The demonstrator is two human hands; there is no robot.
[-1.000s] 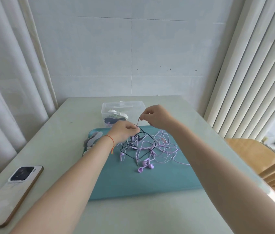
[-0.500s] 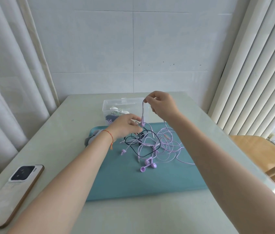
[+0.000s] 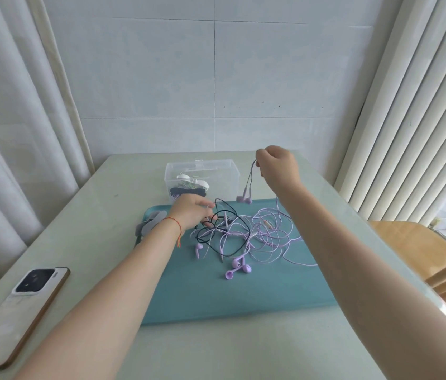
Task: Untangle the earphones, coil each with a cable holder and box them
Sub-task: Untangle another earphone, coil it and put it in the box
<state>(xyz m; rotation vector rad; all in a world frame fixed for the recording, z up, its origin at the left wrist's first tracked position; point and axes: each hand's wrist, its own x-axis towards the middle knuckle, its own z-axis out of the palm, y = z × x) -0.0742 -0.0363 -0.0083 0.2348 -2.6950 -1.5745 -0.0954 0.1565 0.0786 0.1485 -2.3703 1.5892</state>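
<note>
Teal mat (image 3: 216,294): right hand (image 3: 278,167) fingers (image 3: 260,154) pinch lifted lilac earphones (image 3: 244,199).

Right hand (image 3: 278,167) lifts purple earbuds (image 3: 244,199); left hand (image 3: 193,212) pins tangle (image 3: 239,234).

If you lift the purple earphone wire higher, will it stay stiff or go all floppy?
Probably floppy: the purple wire already hangs limp from the right hand, its earbuds dangling. It likely weighs little, since a pinch holds it. It may drag the tangle along, which the left hand holds down.
</note>
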